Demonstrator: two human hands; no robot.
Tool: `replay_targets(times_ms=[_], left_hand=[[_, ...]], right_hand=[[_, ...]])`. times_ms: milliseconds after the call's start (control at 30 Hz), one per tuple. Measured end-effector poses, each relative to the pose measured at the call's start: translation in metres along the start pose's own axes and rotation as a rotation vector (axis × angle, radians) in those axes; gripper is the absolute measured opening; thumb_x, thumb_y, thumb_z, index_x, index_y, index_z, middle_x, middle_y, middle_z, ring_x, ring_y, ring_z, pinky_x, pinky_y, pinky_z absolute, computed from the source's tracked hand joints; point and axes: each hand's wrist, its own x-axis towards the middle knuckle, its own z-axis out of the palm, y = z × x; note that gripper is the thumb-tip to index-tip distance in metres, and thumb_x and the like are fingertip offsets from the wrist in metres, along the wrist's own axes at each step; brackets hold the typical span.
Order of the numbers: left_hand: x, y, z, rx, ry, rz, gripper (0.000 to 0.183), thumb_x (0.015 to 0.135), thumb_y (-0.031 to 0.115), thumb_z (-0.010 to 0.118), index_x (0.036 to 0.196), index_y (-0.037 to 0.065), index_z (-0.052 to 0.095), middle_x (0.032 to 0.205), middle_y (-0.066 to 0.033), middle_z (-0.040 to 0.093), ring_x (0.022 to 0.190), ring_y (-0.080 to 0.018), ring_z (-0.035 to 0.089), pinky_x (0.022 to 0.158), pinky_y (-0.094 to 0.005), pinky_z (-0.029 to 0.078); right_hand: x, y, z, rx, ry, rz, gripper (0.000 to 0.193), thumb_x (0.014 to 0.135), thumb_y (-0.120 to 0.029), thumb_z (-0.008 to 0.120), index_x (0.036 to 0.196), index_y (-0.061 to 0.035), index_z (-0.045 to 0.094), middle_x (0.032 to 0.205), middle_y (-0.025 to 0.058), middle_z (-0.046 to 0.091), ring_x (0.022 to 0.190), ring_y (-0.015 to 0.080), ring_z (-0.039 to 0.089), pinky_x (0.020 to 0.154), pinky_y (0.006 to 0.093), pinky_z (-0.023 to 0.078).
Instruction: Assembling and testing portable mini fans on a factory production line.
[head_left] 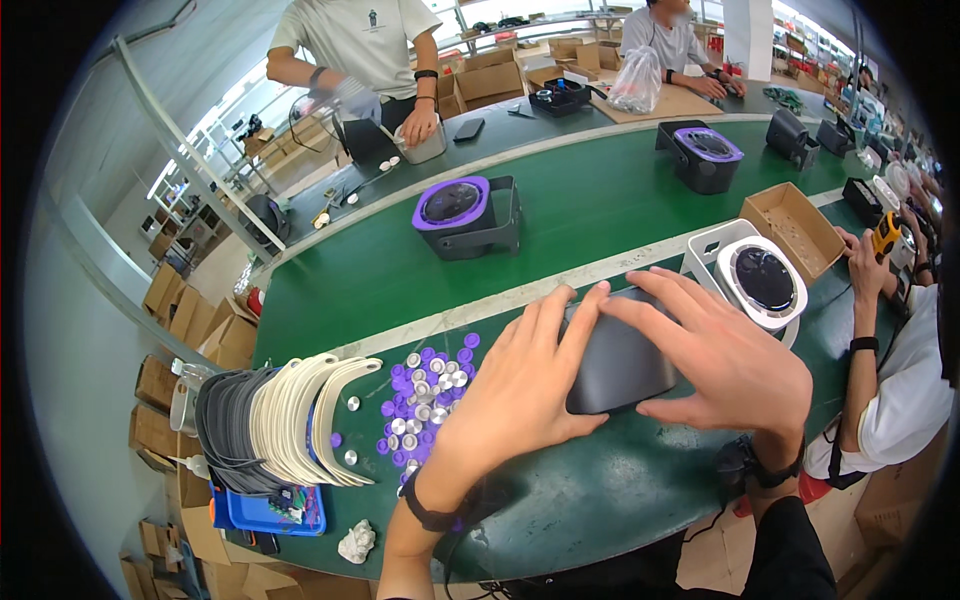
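Note:
Both my hands are around a dark grey housing with rounded edges, which rests on the green bench. My left hand presses against its left side, with the thumb at its near corner. From the right, my right hand grips it, fingers over the far edge and thumb low on the near side. Its far end is partly hidden by my fingers. Just left of my left wrist lies a loose pile of purple and silver round caps. A white unit with a round dark face and a bracket stands beyond my right hand.
Left on the bench are stacked grey and cream curved strips, a blue tray and crumpled tissue. Black units with purple rims stand on the green belt. An open cardboard box is at right. Co-workers work opposite and to the right.

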Motion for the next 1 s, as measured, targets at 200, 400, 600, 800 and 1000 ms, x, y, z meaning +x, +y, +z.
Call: replay_targets(times_ms=[200, 400, 600, 800, 1000], left_hand=[[0.004, -0.002, -0.001, -0.057, 0.021, 0.011, 0.108, 0.063, 0.023, 0.088, 0.151, -0.002, 0.032, 0.133, -0.0238, 0.044, 0.122, -0.0413, 0.051, 0.100, -0.0459, 0.050], [0.005, 0.000, -0.002, -0.069, -0.048, -0.065, 0.108, 0.064, 0.029, 0.088, 0.151, -0.001, 0.032, 0.146, -0.0239, 0.041, 0.134, -0.0425, 0.047, 0.105, -0.0473, 0.048], [0.002, -0.002, -0.003, -0.043, -0.072, -0.083, 0.109, 0.063, 0.031, 0.088, 0.152, -0.001, 0.032, 0.146, -0.0234, 0.041, 0.132, -0.0423, 0.048, 0.106, -0.0470, 0.048], [0.009, 0.001, -0.002, -0.064, -0.027, -0.033, 0.106, 0.064, 0.027, 0.087, 0.151, 0.000, 0.033, 0.135, -0.0243, 0.047, 0.123, -0.0443, 0.052, 0.100, -0.0488, 0.050], [0.017, 0.007, -0.003, -0.058, -0.046, -0.007, 0.112, 0.058, 0.027, 0.090, 0.149, -0.002, 0.032, 0.138, -0.0261, 0.047, 0.125, -0.0468, 0.051, 0.102, -0.0500, 0.048]], right_hand=[[0.005, 0.007, 0.010, 0.022, -0.026, 0.079, 0.102, 0.067, -0.022, 0.088, 0.153, -0.0071, 0.035, 0.141, 0.0284, 0.045, 0.131, 0.0454, 0.048, 0.101, 0.0481, 0.051], [0.006, 0.005, 0.012, -0.030, -0.048, 0.105, 0.106, 0.067, -0.021, 0.088, 0.155, -0.0039, 0.030, 0.142, 0.0319, 0.043, 0.132, 0.0467, 0.046, 0.096, 0.0476, 0.055], [0.009, 0.004, 0.017, -0.030, -0.054, 0.084, 0.106, 0.069, -0.020, 0.088, 0.155, 0.0000, 0.029, 0.143, 0.0343, 0.042, 0.132, 0.0500, 0.044, 0.097, 0.0486, 0.054], [0.004, 0.012, 0.017, -0.053, -0.036, 0.066, 0.107, 0.068, -0.022, 0.089, 0.155, -0.0002, 0.029, 0.142, 0.0370, 0.041, 0.132, 0.0548, 0.044, 0.098, 0.0497, 0.054], [-0.001, 0.016, 0.014, -0.018, -0.052, 0.074, 0.109, 0.064, -0.021, 0.089, 0.152, 0.0032, 0.029, 0.144, 0.0320, 0.039, 0.130, 0.0519, 0.045, 0.095, 0.0472, 0.057]])
